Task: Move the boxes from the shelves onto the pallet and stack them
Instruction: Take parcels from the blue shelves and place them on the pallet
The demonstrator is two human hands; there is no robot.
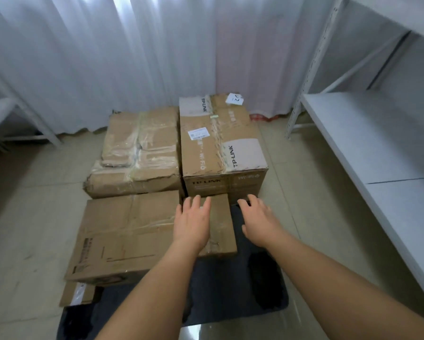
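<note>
On the floor below the camera, a dark pallet point(230, 303) carries several cardboard boxes. At its far right stands the tallest one, a TP-LINK box point(220, 141) with a white label on its top and a paper slip at its far corner. Beside it, on the left, sits a crumpled box point(137, 153) wrapped in clear tape, its top lower than that of the TP-LINK box. Nearer the camera, on the left, lies a wide flat box point(125, 236) with printing along its near edge; the corner of another box point(77, 294) shows from under its near left end.

A small box point(219, 227) lies between the flat box and the bare right part of the pallet, its far end against the front of the TP-LINK box.

Left hand point(193, 222): fingers straight and slightly spread, laid over the left part of the small box's top; the grip is not closed on anything. Right hand point(260, 222): fingers extended and loosely spread above the pallet, just to the right of the small box; it holds nothing, and contact with the box cannot be determined.

White metal shelves point(368, 133) stand at the right. A white curtain point(132, 57) hangs behind the pallet.
</note>
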